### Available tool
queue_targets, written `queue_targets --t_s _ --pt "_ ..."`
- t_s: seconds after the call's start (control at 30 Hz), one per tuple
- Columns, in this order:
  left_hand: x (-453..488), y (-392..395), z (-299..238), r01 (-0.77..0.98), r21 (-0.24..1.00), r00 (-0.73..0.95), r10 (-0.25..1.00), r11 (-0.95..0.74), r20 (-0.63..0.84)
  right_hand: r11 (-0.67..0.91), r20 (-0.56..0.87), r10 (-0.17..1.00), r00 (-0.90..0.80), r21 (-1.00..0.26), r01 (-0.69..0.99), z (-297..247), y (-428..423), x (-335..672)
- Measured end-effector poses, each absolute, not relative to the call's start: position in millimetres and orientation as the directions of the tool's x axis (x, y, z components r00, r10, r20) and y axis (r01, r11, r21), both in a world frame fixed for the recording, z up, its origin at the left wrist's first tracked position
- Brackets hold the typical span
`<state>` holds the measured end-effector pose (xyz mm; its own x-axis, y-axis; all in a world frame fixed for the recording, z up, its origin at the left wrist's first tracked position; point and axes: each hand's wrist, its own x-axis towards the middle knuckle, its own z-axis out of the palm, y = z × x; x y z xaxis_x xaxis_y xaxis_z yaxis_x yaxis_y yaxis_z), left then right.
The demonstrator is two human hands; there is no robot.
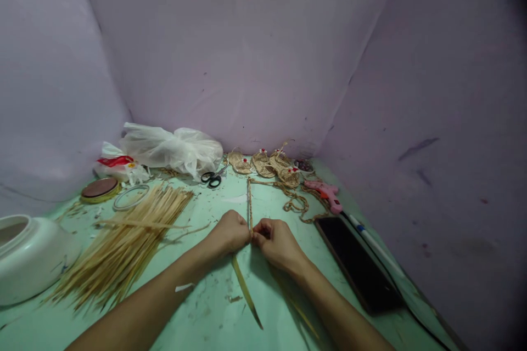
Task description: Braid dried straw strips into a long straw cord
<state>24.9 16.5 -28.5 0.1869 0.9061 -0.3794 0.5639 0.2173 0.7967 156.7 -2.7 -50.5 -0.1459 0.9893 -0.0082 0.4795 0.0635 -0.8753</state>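
Close together at the middle of the table, my left hand (234, 232) and my right hand (276, 241) both pinch the near end of a thin braided straw cord (249, 203). The cord runs straight away from my fingers, then bends right into a loose coil (297, 204). A loose flat straw strip (246, 290) hangs out below my left hand toward me. Another strip (302, 315) trails beneath my right wrist. The exact spot where the fingers meet the cord is partly hidden by the fingers.
A bundle of dry straw strips (127, 247) lies left, near a white jar (33, 263). Scissors (212, 178), a plastic bag (175, 149) and woven straw pieces with red beads (263, 164) sit at the back. At right are a pink glue gun (329, 193) and a black phone (358, 266).
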Motion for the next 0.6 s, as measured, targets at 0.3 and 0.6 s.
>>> queue_targets --t_s 0.3,0.6 --pt "28.3 14.0 -32.5 0.492 0.840 0.174 0.919 0.229 -0.353 -0.092 -0.102 0.994 0.040 -0.578 0.811 -13.9 -18.4 147.5" --pt "22.6 11.3 -25.9 0.324 0.909 0.263 0.898 0.263 -0.354 0.060 -0.021 0.997 -0.074 -0.375 0.925 -13.5 -34.7 135.4"
